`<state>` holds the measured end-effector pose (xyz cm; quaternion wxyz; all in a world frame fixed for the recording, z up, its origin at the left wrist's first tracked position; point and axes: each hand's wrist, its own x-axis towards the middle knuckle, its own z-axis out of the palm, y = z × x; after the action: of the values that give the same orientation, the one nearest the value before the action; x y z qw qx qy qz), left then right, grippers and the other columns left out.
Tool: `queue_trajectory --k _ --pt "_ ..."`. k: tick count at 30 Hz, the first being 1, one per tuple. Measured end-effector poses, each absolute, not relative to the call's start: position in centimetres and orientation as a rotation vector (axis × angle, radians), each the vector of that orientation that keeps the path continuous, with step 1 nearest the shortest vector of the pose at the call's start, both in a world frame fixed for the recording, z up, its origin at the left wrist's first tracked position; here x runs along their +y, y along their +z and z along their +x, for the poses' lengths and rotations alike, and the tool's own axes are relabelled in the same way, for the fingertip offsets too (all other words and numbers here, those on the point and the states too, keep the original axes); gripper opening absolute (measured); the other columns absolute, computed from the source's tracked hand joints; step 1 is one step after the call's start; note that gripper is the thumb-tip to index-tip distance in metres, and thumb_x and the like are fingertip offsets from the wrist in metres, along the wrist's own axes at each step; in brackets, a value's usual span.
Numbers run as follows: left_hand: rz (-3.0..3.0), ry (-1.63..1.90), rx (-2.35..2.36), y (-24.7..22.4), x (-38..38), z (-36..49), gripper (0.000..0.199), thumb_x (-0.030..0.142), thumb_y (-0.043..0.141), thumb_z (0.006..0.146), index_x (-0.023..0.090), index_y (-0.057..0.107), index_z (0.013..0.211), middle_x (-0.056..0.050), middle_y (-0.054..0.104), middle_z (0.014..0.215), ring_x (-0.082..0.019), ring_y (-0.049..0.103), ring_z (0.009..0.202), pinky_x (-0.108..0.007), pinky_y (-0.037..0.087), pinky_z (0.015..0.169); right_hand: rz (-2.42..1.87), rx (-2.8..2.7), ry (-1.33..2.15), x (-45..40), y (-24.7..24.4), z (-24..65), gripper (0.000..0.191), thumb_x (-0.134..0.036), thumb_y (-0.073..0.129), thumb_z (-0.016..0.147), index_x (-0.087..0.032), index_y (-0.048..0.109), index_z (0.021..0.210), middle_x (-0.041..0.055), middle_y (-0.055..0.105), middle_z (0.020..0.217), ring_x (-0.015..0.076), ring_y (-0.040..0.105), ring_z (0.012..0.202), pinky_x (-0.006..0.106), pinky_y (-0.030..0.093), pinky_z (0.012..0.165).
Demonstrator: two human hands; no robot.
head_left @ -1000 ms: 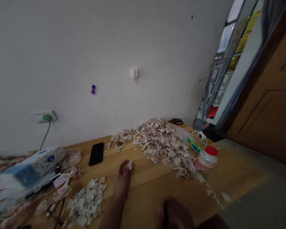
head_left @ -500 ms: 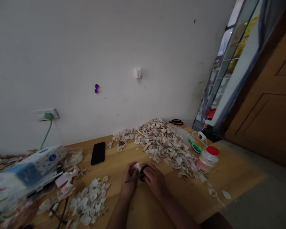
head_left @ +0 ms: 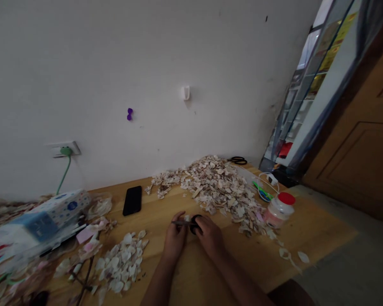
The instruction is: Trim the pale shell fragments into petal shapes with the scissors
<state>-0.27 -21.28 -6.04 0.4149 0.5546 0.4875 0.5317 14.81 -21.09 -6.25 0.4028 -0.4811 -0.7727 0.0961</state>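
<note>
My right hand [head_left: 210, 236] grips black-handled scissors [head_left: 182, 222] by the loops, the blades pointing left across my left hand [head_left: 175, 239]. The fingers of my left hand are closed around a small pale piece [head_left: 187, 218], mostly hidden by fingers and scissors. Whether the blades are parted is too blurred to tell. Beyond my hands rises a big heap of thin, dry, whitish-brown flakes [head_left: 221, 182]. A smaller pile of rounder, paler flakes [head_left: 123, 261] lies to the left of my left forearm.
A black phone [head_left: 132, 200] rests near the wall. Tissue packs [head_left: 64, 208], plastic wrap and dark stems [head_left: 86, 276] crowd the left side. On the right stand a red-lidded jar [head_left: 279, 210], a white cable [head_left: 258, 187] and, behind the heap, another black-handled pair of scissors [head_left: 238, 160].
The scissors have swung from slanting down-left to nearly level, their blades now higher over my left fingers. The pale piece shows less. The whole view has shifted slightly.
</note>
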Motion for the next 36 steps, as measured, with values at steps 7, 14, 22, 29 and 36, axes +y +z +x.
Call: queue_trajectory --k 7,14,22,29,36 --pt "1.367 1.336 1.206 -5.8 -21.4 -0.2 0.040 0.033 0.053 0.082 0.020 0.050 0.120 -0.005 0.064 0.096 -0.016 0.060 0.083 -0.032 0.047 0.081 -1.182 -1.936 0.313 -21.2 -5.9 14.8 0.038 -0.004 0.051 0.075 -0.023 0.059 0.107 0.0054 0.065 0.102 0.0208 0.058 0.099 0.033 0.047 0.087" --pt "1.420 1.278 1.206 -5.4 -21.8 0.0 0.044 0.040 0.051 0.084 0.021 0.050 0.124 -0.006 0.064 0.094 -0.017 0.060 0.081 -0.031 0.047 0.077 -1.185 -1.920 0.427 -20.8 -6.3 14.9 0.031 -0.008 0.053 0.074 -0.022 0.063 0.101 0.0053 0.067 0.096 0.0210 0.061 0.093 0.033 0.049 0.084" --pt "1.511 1.290 1.363 -5.3 -21.8 -0.1 0.039 0.037 0.047 0.086 0.023 0.054 0.121 -0.004 0.060 0.092 -0.016 0.056 0.075 -0.029 0.046 0.074 -1.151 -1.555 0.877 -19.7 -7.4 15.1 0.026 -0.026 0.057 0.078 -0.021 0.066 0.101 0.0068 0.071 0.097 0.0227 0.066 0.089 0.034 0.053 0.079" --pt "1.497 1.294 1.392 -5.5 -21.5 -0.3 0.038 0.037 0.044 0.086 0.020 0.055 0.119 -0.003 0.057 0.085 -0.015 0.054 0.072 -0.028 0.044 0.070 -1.132 -1.439 0.919 -19.3 -7.6 15.3 0.027 -0.037 0.059 0.078 -0.017 0.066 0.094 0.0087 0.071 0.092 0.0221 0.067 0.083 0.033 0.054 0.077" --pt "1.479 1.270 1.306 -5.6 -21.4 -0.1 0.040 0.040 0.051 0.084 0.020 0.053 0.118 -0.004 0.061 0.088 -0.017 0.057 0.081 -0.029 0.045 0.078 -1.088 -1.463 0.957 -19.4 -7.3 15.4 0.024 -0.034 0.060 0.076 -0.018 0.067 0.093 0.0071 0.071 0.088 0.0214 0.067 0.078 0.031 0.055 0.072"
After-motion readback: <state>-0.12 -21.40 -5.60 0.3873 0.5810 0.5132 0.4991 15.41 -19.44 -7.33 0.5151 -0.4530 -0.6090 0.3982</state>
